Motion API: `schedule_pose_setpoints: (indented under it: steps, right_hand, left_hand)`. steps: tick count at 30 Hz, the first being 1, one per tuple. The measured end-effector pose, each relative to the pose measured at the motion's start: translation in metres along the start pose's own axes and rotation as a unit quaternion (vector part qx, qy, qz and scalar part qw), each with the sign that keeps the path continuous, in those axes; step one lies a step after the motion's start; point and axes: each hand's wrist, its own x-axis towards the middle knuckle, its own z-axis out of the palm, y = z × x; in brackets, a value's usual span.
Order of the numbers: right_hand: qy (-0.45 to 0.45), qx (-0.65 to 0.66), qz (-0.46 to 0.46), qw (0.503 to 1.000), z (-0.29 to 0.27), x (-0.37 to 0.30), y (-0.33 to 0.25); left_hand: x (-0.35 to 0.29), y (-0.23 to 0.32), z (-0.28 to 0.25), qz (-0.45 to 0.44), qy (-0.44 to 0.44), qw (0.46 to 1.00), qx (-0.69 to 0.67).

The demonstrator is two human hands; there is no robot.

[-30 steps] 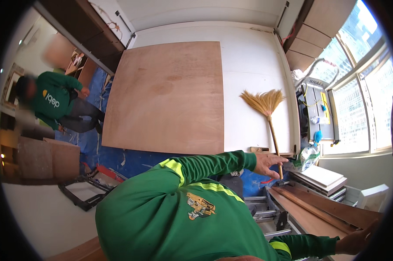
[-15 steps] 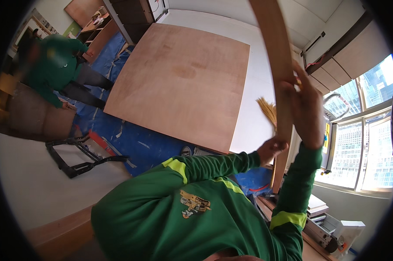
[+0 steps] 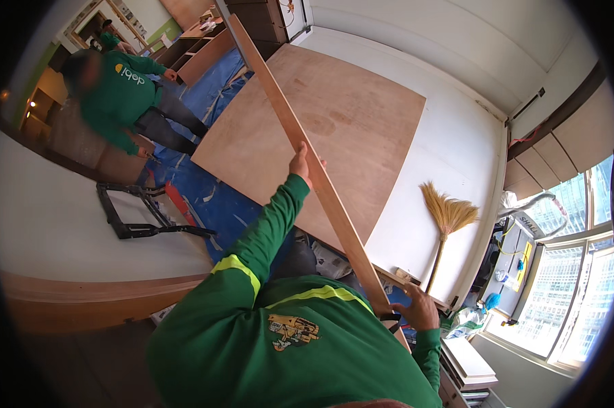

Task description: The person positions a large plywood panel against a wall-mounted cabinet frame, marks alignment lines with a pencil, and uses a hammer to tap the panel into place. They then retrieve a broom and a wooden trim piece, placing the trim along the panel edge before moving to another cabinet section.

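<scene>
A long, narrow wooden plank [image 3: 337,211] runs slantwise from beside my torso up to the far left, tilted over a large wooden panel [image 3: 375,129]. My left hand [image 3: 303,166] is closed around the plank near its middle. My right hand [image 3: 419,310] is beside the plank's near end, its thumb at the edge and its fingers curved but apart. A small dark thing shows by that thumb, too small to name. The big panel lies on a white surface in front of me.
A straw broom [image 3: 448,209] lies right of the panel. At left, a person in a green top [image 3: 130,95] stands on blue floor sheeting [image 3: 227,204], near a black metal frame [image 3: 120,224]. Stacked white boards [image 3: 467,360] are at lower right, below the windows [image 3: 545,299].
The plank has swung from upright on the right to slanting toward the far left. My left hand has moved up and forward along it; my right hand has come down to its near end.
</scene>
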Motion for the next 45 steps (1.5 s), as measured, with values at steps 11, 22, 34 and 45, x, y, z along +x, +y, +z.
schedule_pose_setpoints:
  steps: [11, 22, 34, 45]
  right_hand:
    - [-0.063, -0.045, -0.063, 0.995, -0.111, 0.018, -0.114]
    - [-0.215, 0.269, 0.067, 0.936, -0.059, 0.237, -0.098]
    - [-0.349, 0.491, -0.062, 0.796, -0.238, 0.203, -0.124]
    - [-0.315, 0.621, -0.104, 0.710, -0.242, 0.205, -0.138]
  left_hand:
    - [0.195, 0.080, -0.106, -0.064, 0.066, 0.994, -0.064]
    - [0.013, -0.009, -0.007, -0.135, -0.138, 0.950, -0.247]
    - [0.119, 0.094, -0.002, -0.026, -0.170, 0.897, -0.406]
    - [0.022, 0.078, 0.112, 0.084, -0.100, 0.909, -0.397]
